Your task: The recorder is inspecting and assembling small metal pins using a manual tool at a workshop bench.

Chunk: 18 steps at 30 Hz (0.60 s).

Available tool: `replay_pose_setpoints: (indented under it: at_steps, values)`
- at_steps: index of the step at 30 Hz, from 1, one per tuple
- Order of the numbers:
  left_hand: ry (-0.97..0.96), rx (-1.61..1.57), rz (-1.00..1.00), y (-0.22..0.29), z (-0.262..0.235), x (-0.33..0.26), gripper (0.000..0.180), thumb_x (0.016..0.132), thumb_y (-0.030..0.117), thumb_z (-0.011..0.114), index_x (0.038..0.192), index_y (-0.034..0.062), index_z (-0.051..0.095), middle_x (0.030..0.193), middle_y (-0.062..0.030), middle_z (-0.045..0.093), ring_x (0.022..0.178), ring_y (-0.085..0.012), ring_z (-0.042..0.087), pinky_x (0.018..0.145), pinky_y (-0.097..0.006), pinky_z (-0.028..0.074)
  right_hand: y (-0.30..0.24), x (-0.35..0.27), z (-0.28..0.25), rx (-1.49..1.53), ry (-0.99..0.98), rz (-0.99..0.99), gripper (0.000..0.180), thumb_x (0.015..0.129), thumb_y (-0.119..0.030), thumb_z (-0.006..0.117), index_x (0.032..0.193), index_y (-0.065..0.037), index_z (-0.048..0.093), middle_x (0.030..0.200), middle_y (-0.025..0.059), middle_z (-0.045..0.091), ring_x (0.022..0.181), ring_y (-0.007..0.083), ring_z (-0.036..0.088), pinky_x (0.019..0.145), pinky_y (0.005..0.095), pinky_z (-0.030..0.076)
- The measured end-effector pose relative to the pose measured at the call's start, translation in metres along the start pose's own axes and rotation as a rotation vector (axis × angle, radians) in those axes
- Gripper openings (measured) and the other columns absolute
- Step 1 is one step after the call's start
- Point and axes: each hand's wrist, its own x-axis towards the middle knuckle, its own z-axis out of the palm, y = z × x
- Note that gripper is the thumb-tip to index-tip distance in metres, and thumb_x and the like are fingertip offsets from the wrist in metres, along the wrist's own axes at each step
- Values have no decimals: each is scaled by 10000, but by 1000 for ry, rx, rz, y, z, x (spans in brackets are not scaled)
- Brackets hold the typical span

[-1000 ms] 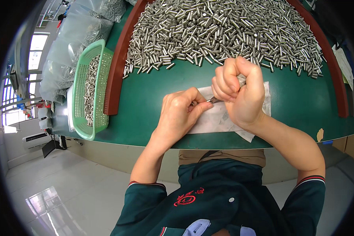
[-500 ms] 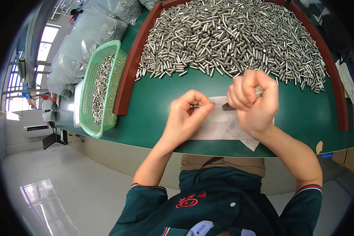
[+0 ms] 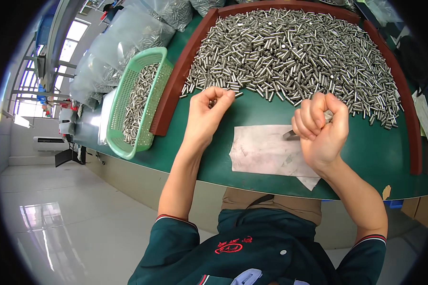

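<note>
A large heap of short silvery metal pins (image 3: 290, 57) covers the far part of the green table. My left hand (image 3: 205, 114) is at the heap's near left edge, its thumb and fingers curled together around one or more metal pins that show only in part. Several loose pins lie by its fingertips. My right hand (image 3: 322, 130) is closed in a fist around a tool with a flat grey metal end (image 3: 288, 135); a pale, wrapped-looking end pokes out near the thumb. Below that fist lies a stained whitish cloth (image 3: 266, 154), flat on the table.
A dark red wooden border (image 3: 179, 80) frames the heap on the left, back and right. To its left, a light green plastic basket (image 3: 127, 151) holds more pins. Clear plastic bags (image 3: 107, 50) of pins stand behind the basket. The table's front edge runs close before me.
My left hand has moved away from the cloth, leftward and forward to the heap's edge. My right hand keeps its grip on the tool above the cloth. The whole view has shifted slightly.
</note>
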Motion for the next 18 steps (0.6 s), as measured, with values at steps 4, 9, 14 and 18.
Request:
replay_pose_setpoints:
  at_steps: [4, 9, 14, 18]
  values:
    - [74, 564, 234, -15, 2, 12, 139, 687, 99, 674, 744, 5, 588, 450, -26, 302, 422, -116, 279, 422, -286, 282, -1, 1, 0, -28, 7, 5, 368, 859, -258, 288, 524, -104, 270, 455, -18, 236, 400, 71, 157, 389, 224, 165]
    - [48, 627, 309, -19, 8, 13, 111, 705, 76, 654, 755, 5, 585, 470, -29, 329, 427, -110, 311, 428, -267, 298, 0, 1, 0, -23, 28, 9, 370, 859, -262, 293, 526, -104, 269, 455, -19, 237, 401, 69, 154, 387, 223, 166]
    - [-84, 178, 141, -18, 6, 9, 84, 768, 74, 611, 771, 1, 571, 561, 46, 378, 522, -37, 319, 484, -203, 279, -1, 2, 0, -18, 43, -1, 367, 857, -263, 296, 528, -104, 271, 452, -20, 237, 400, 68, 153, 386, 225, 165]
    - [-148, -29, 20, -14, 5, 2, 92, 799, 89, 594, 799, 3, 562, 626, 75, 403, 583, -19, 326, 546, -172, 279, 0, 1, 0, -20, 45, 5, 366, 854, -266, 300, 528, -102, 272, 448, -20, 236, 397, 70, 150, 385, 227, 164]
